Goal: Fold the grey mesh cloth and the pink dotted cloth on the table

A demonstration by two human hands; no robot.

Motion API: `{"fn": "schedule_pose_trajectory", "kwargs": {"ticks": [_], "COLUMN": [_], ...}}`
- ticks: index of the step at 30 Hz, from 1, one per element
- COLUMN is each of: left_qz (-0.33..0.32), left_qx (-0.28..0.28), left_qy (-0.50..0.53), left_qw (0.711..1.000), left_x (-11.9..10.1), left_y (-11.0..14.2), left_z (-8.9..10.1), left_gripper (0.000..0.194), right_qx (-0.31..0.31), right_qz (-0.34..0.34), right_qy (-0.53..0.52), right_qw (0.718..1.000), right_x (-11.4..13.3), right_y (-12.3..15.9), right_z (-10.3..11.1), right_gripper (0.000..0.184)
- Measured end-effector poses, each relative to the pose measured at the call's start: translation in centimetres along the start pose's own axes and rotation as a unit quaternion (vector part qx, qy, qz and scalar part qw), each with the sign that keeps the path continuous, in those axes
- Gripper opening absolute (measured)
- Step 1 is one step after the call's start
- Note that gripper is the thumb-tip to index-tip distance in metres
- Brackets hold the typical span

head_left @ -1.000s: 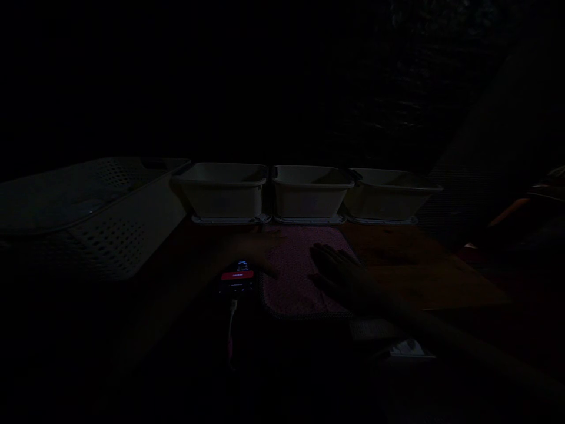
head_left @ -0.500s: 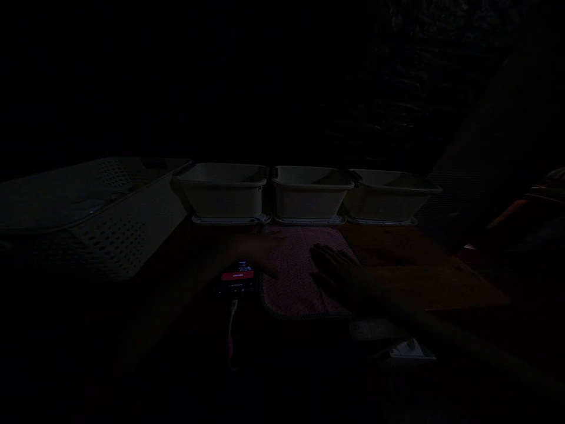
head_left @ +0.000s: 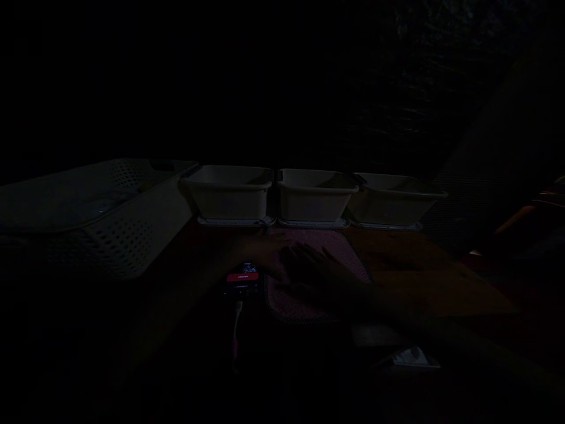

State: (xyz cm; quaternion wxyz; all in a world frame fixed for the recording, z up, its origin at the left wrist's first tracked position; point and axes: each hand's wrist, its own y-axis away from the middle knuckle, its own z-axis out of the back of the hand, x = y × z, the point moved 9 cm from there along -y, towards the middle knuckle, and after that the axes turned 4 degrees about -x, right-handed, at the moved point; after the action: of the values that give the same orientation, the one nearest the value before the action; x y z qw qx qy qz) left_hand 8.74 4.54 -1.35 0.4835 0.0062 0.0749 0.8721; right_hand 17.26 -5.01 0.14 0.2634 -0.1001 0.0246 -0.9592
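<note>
This looks like a dim, improvised sorting or folding station, though whether it stands in a home or a workshop is too dark to tell. A wooden table (head_left: 424, 288) carries three pale plastic tubs (head_left: 232, 203) in a row toward its far edge, and a large perforated plastic basket (head_left: 165, 232) takes up its left side. A pink cloth (head_left: 348, 253) lies toward the middle. The lit smartphone (head_left: 241, 284) with a plugged-in cable (head_left: 236, 327) suggests an everyday, domestic setting; beyond the far edge, the surroundings are unreadable.
</note>
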Motion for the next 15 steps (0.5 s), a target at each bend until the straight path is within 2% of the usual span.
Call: {"fn": "schedule_pose_trajectory", "kwargs": {"ticks": [2,5,15], "left_qz": [0.016,0.032,0.047], "left_qx": [0.021,0.022,0.031], "left_qy": [-0.022,-0.029,-0.042], "left_qw": [0.999,0.999,0.998], "left_x": [-0.2,-0.7,0.1], "left_y": [0.1,0.4,0.2], "left_z": [0.1,0.8,0.1], "left_gripper": [0.094,0.095,0.098], "right_qx": [0.007,-0.005,-0.009], "right_qz": [-0.003,0.001,0.025], "right_qy": [-0.024,-0.04,-0.034], "right_qw": [1.0,0.999,0.999], "right_x": [0.4,0.6,0.7], "right_y": [-0.1,-0.2,-0.2], "right_z": [-0.1,-0.3,-1.5], "right_gripper": [0.084,0.093,0.088]}}
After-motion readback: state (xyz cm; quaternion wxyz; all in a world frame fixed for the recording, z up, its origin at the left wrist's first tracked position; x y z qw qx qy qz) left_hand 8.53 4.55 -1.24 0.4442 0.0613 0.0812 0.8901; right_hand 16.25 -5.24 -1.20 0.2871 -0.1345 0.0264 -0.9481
